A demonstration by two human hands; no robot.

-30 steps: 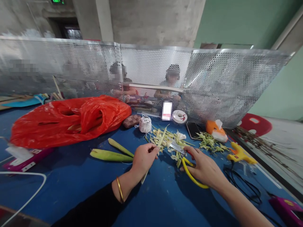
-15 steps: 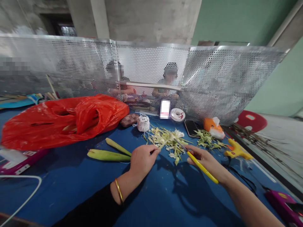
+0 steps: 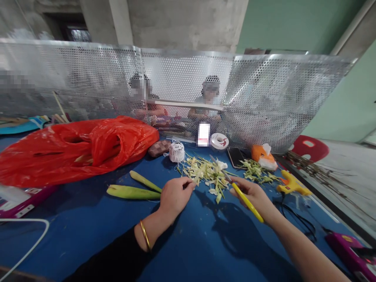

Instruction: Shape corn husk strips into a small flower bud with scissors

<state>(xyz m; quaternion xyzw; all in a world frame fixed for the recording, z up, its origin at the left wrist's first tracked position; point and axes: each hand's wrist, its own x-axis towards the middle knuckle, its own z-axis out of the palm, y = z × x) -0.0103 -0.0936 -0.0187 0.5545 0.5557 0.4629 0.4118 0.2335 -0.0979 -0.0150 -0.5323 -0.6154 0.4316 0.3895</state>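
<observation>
My left hand (image 3: pixel 176 195) is closed in a pinch beside the pile of pale green and white plant scraps (image 3: pixel 202 170); what its fingertips hold is too small to make out. My right hand (image 3: pixel 254 197) grips yellow-handled scissors (image 3: pixel 247 201), whose blades point up and left over the scraps. Left of my left hand lie two long green leaf-like pieces (image 3: pixel 132 192) on the blue table (image 3: pixel 182 250). A second bunch of green scraps (image 3: pixel 257 171) sits beyond my right hand.
A red plastic bag (image 3: pixel 117 145) covers the left back. Behind the scraps stand white string (image 3: pixel 176 152), a ribbon roll (image 3: pixel 219 141) and a phone (image 3: pixel 235 157). A yellow glue gun (image 3: pixel 293 184) lies right. Two people (image 3: pixel 210 98) sit beyond the perforated screen (image 3: pixel 182 74).
The pale strip that stuck out from my left fingertips no longer shows there. The scissor blades look more parted, and both hands have shifted slightly left in view.
</observation>
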